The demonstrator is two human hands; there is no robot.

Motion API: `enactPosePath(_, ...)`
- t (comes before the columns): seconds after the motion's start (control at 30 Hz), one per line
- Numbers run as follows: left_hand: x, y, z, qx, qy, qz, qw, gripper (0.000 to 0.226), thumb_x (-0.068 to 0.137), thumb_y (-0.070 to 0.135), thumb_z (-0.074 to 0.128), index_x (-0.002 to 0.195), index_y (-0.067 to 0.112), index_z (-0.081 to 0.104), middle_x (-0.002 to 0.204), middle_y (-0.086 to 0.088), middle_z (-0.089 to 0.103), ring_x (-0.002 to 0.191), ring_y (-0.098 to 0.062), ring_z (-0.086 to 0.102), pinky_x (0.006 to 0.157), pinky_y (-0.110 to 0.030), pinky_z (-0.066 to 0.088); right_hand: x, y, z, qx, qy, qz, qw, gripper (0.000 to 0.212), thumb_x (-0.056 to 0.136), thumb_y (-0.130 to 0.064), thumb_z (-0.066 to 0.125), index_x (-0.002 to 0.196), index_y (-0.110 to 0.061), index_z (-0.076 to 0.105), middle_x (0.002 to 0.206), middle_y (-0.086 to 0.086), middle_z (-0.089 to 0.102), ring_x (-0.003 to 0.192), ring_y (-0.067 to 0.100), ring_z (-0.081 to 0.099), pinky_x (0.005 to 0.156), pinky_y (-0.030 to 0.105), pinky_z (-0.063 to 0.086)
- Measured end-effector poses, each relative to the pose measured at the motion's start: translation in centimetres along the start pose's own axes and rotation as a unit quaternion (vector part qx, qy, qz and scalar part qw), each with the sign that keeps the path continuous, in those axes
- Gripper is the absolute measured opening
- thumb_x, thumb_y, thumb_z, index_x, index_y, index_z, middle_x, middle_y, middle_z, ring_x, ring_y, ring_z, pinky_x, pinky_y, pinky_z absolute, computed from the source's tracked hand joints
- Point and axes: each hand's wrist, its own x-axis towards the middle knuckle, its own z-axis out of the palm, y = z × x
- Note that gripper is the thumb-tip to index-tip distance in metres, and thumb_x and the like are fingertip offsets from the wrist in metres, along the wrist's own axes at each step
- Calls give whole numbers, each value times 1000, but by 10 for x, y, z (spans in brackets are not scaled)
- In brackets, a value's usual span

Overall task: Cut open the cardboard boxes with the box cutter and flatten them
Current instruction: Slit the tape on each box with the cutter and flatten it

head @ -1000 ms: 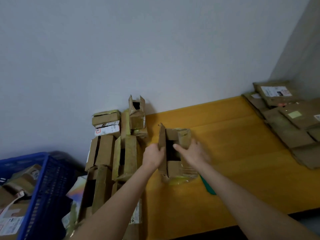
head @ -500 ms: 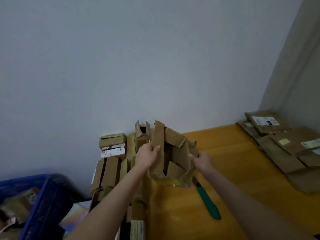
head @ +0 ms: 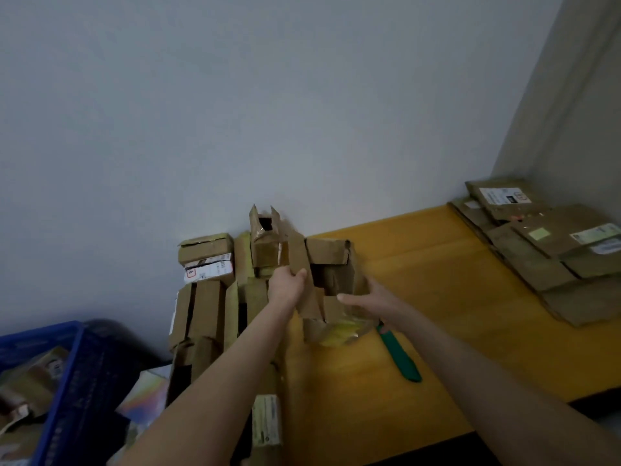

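- The box (head: 331, 264), its flaps torn open, is held up over the left end of the counter (head: 437, 284).
- The left hand (head: 288, 284) pinches the box's long left flap, thumb in front.
- The right hand (head: 373, 302) looks to clasp the box's right wall; blur hides the fingers.
- The green cutter (head: 401, 356) lies on the counter, just below and right of the box.
- Left of the box stands a stack (head: 205, 264) of boxes; farther left is a blue crate (head: 72, 371).
- Flat boxes (head: 551, 257) lie well to the box's right.
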Motion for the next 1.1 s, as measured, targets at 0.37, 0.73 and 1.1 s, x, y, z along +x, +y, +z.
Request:
enactPosePath(0.37, 10, -32, 34, 150, -39, 8, 988, 42, 102, 24, 43, 143, 22, 41, 128, -6, 60, 112, -26, 60, 85, -36, 49, 34, 87, 2, -243, 177, 78, 951, 31, 101, -30, 46, 126, -14, 54, 122, 10, 60, 111, 29, 57, 81, 34, 45)
enactPosePath(0.73, 23, -54, 33, 137, -3, -19, 990, 33, 103, 26, 39, 130, 15, 55, 116, -4, 63, 97, -18, 59, 84, -36, 50, 49, 152, -3, -363, 161, 145, 906, 44, 95, -32, 55, 130, -10, 41, 122, 12, 54, 107, 29, 56, 78, 36, 49)
enactPosePath(1.1, 7, -56, 22, 174, 57, 76, 980, 72, 96, 11, 55, 155, 19, 14, 142, -8, 50, 115, -26, 60, 88, -38, 53, 12, 71, 19, -114, 185, -73, 973, 37, 94, -20, 58, 127, -10, 44, 107, -1, 48, 76, 8, 49, 59, 19, 42)
